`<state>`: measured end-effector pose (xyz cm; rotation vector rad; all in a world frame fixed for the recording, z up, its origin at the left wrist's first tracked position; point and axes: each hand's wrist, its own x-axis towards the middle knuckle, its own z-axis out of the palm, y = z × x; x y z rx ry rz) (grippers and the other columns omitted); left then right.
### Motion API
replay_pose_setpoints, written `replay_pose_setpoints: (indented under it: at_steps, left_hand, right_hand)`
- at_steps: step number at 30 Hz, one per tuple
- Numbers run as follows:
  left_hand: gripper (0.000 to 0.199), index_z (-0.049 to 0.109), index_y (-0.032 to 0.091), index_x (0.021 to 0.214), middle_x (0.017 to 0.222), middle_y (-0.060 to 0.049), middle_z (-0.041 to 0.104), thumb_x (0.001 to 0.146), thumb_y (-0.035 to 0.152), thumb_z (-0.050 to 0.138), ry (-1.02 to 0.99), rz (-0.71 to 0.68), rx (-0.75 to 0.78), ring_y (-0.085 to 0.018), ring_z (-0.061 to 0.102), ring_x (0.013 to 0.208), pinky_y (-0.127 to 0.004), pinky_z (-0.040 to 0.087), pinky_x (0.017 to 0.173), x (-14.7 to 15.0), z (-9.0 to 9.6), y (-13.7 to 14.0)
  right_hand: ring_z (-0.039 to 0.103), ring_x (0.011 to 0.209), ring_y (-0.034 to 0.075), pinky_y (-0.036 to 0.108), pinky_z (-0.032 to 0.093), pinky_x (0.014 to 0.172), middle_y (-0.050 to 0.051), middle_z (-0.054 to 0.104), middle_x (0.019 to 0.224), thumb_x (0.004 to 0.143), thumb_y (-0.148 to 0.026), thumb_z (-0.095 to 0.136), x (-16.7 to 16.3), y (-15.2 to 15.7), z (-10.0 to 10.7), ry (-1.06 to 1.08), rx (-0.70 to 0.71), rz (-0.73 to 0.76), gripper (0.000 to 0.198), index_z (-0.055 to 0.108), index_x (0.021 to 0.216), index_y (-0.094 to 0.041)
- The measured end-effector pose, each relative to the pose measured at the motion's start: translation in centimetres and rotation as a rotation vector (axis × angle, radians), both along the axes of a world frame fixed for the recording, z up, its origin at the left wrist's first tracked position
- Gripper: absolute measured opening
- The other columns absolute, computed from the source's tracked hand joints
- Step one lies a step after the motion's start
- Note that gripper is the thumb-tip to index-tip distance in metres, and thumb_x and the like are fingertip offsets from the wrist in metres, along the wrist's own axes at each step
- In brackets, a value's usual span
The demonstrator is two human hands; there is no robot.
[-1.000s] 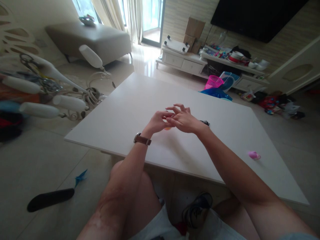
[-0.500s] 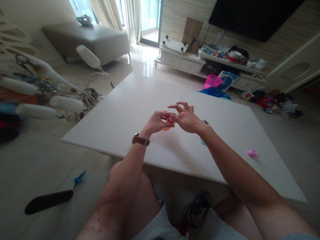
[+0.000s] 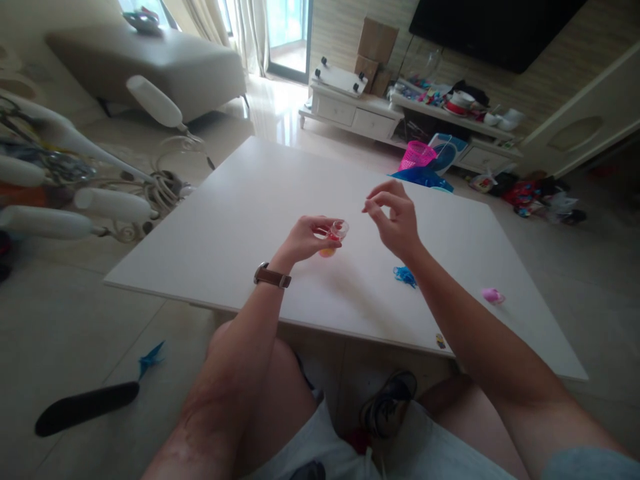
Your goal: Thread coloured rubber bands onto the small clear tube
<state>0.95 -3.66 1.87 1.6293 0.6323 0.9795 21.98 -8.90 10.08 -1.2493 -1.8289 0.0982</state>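
Since the earlier frame the right hand (image 3: 395, 223) is pulling away from the left and lifting, thumb and forefinger pinched together as if on something too small to make out; whether it is holding anything cannot be told. Left hand (image 3: 305, 239) is gripping a small clear cup (image 3: 334, 237) with red and orange contents, fingers wrapped round it, holding it just above the white counter (image 3: 240, 220) near the middle. Cup is tilting slightly toward the right hand; holding it level and steady, low over the counter, looks like the sound way to keep the contents in while the other hand is working at the rim. A blue scrap (image 3: 404, 275) is lying on the counter just beside the right wrist, close enough for the forearm to sweep it. A pink bit (image 3: 493, 295) is sitting well apart toward the right edge. A brown watch (image 3: 271, 277) is riding on the left wrist. On the floor at left a black paddle-shaped thing (image 3: 85, 408) is lying, clear of the work.
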Motion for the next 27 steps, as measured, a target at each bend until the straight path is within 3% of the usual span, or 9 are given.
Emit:
replay_pose_setpoints:
  at_steps: [2,5,8,11,15,19,27]
  left_hand:
    - [0.051,0.08,0.017,0.112,0.11,-0.009,0.078,0.064,0.032,0.09,0.027,0.008,0.003,-0.021,0.072,0.096,-0.035,0.059,0.091,0.0,0.0,-0.2]
    - [0.051,0.08,0.017,0.111,0.11,-0.009,0.078,0.065,0.034,0.089,0.065,0.005,0.016,-0.021,0.072,0.096,-0.036,0.059,0.09,0.2,-0.1,-0.5]
    - [0.05,0.08,0.019,0.113,0.11,-0.008,0.077,0.066,0.034,0.088,0.112,-0.008,0.05,-0.021,0.072,0.096,-0.035,0.06,0.09,0.7,-0.4,-0.8]
    - [0.049,0.079,0.02,0.114,0.109,-0.008,0.077,0.068,0.033,0.086,0.176,-0.024,0.101,-0.02,0.071,0.097,-0.034,0.059,0.091,1.7,-0.9,-1.1]
    - [0.048,0.079,0.022,0.116,0.108,-0.007,0.076,0.07,0.034,0.085,0.231,-0.05,0.154,-0.019,0.07,0.095,-0.033,0.058,0.09,3.0,-1.7,-1.6]
    - [0.047,0.078,0.023,0.116,0.106,-0.006,0.075,0.071,0.033,0.084,0.285,-0.052,0.201,-0.017,0.068,0.092,-0.031,0.056,0.088,3.8,-1.9,-2.1]
    - [0.042,0.078,0.025,0.117,0.106,-0.005,0.073,0.075,0.027,0.08,0.42,-0.045,0.344,-0.017,0.067,0.091,-0.031,0.052,0.088,4.4,-1.9,-2.8]
  right_hand:
    - [0.064,0.09,0.02,0.036,0.053,0.082,0.004,0.069,0.094,0.095,-0.044,0.061,3.0,-1.0,-0.5,0.041,-0.09,-0.111,0.026,0.072,0.087,-0.022]
    - [0.066,0.078,0.02,0.035,0.054,0.075,0.004,0.073,0.086,0.084,-0.039,0.072,9.2,-3.7,-3.1,-0.085,-0.419,-0.265,0.02,0.074,0.091,-0.02]
    - [0.07,0.085,0.025,0.039,0.057,0.079,0.011,0.075,0.104,0.073,-0.039,0.082,14.6,-7.4,-7.2,-0.201,-0.591,-0.399,0.034,0.077,0.1,-0.018]
    - [0.071,0.092,0.028,0.04,0.059,0.081,0.015,0.073,0.113,0.068,-0.039,0.088,16.6,-10.4,-11.1,-0.196,-0.602,-0.394,0.052,0.075,0.114,-0.018]
    - [0.071,0.088,0.024,0.039,0.059,0.081,0.011,0.076,0.107,0.079,-0.032,0.08,15.6,-12.0,-13.5,-0.093,-0.568,-0.372,0.036,0.076,0.112,-0.019]
    - [0.07,0.084,0.023,0.039,0.058,0.081,0.01,0.078,0.102,0.084,-0.03,0.073,14.7,-11.9,-13.8,-0.055,-0.496,-0.374,0.02,0.079,0.101,-0.019]
    - [0.07,0.078,0.023,0.038,0.057,0.078,0.01,0.079,0.094,0.084,-0.03,0.07,14.2,-11.6,-12.7,-0.005,-0.395,-0.398,0.019,0.081,0.095,-0.019]
